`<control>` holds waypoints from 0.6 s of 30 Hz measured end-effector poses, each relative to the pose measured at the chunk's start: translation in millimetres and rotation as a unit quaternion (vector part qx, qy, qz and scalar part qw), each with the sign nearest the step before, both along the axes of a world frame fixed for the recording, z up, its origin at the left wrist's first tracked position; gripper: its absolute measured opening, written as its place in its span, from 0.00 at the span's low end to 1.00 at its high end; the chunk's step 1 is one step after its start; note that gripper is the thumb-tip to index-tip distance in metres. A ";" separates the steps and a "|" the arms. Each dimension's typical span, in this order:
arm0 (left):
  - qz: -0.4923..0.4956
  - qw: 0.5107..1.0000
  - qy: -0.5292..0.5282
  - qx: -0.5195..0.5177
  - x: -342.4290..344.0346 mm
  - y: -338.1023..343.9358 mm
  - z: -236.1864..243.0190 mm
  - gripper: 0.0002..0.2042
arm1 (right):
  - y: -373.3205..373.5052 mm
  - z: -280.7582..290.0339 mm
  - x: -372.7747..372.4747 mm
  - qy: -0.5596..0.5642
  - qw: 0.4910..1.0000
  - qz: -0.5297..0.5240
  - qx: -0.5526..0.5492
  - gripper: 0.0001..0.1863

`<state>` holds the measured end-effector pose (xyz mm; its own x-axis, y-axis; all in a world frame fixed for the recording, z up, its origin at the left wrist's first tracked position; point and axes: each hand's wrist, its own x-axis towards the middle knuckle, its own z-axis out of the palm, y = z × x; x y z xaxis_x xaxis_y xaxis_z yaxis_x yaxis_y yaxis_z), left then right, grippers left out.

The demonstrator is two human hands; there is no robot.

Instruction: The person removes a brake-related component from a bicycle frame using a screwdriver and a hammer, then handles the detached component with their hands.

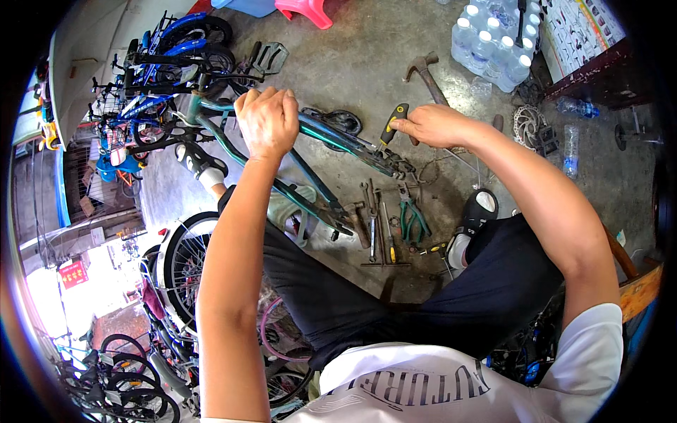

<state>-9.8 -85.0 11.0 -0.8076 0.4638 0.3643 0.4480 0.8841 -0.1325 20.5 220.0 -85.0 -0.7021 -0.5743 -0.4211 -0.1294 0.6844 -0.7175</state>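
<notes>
My left hand (268,121) is closed around a tube of a green-blue bicycle frame (326,134), which slants across the space between my legs. In my right hand (438,127) is a screwdriver (395,121) with a black-and-yellow handle, held upright. Its shaft points down at the right end of the frame, where small metal parts (396,166) are fixed; whether the tip touches them I cannot tell. On the floor below this end lie green-handled pliers (409,215), wrenches (372,220), a small hammer (357,220) and another yellow-handled screwdriver (391,247).
A claw hammer (426,76) lies beyond my right hand. Shrink-wrapped water bottles (491,46) stand at the far right, near a disc brake rotor (527,127). Blue bicycles (176,63) stand at the far left. A bicycle wheel (185,261) is beside my left leg.
</notes>
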 end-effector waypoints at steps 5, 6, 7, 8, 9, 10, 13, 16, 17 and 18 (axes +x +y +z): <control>-0.011 1.000 -0.004 0.008 2.5 -0.9 0.7 0.16 | -12.2 7.4 6.7 0.060 0.996 -0.024 0.060 0.38; -0.012 1.000 -0.003 0.008 2.1 0.0 0.6 0.16 | -11.7 5.6 10.0 0.062 0.996 -0.041 0.050 0.38; -0.013 1.000 -0.003 0.008 1.8 0.7 0.6 0.16 | -11.2 0.0 13.7 0.064 0.995 -0.058 0.041 0.38; -0.013 1.000 -0.003 0.009 1.4 1.5 0.4 0.16 | -11.0 -6.5 17.9 0.066 0.994 -0.075 0.032 0.38; -0.017 1.000 0.002 0.006 0.8 1.6 1.1 0.16 | -11.8 -15.5 22.9 0.085 0.991 -0.099 0.001 0.38; -0.023 1.000 0.006 0.005 -0.2 2.5 0.4 0.16 | -11.6 -23.3 29.6 0.103 0.987 -0.125 -0.026 0.38; -0.025 1.000 0.007 0.003 -0.9 -0.8 -0.7 0.17 | -7.9 -24.2 41.9 0.128 0.980 -0.147 -0.031 0.31; -0.006 1.000 -0.005 -0.002 0.1 -3.3 -3.3 0.17 | 0.4 -6.1 68.2 0.103 0.986 -0.126 0.036 0.22; 0.006 1.000 -0.009 -0.006 -0.3 -5.1 -3.3 0.16 | 6.1 -7.1 73.1 0.097 0.986 -0.132 0.030 0.22; -0.001 1.000 -0.005 0.003 1.7 -4.1 -2.3 0.17 | 14.8 -6.1 80.5 0.088 0.987 -0.134 0.020 0.21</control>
<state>-8.1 -89.1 8.6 -0.8099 0.4635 0.3594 0.4515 0.8838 -0.1223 101.0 234.8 -91.0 -0.8904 -0.3439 -0.2982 -0.0600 0.7380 -0.6721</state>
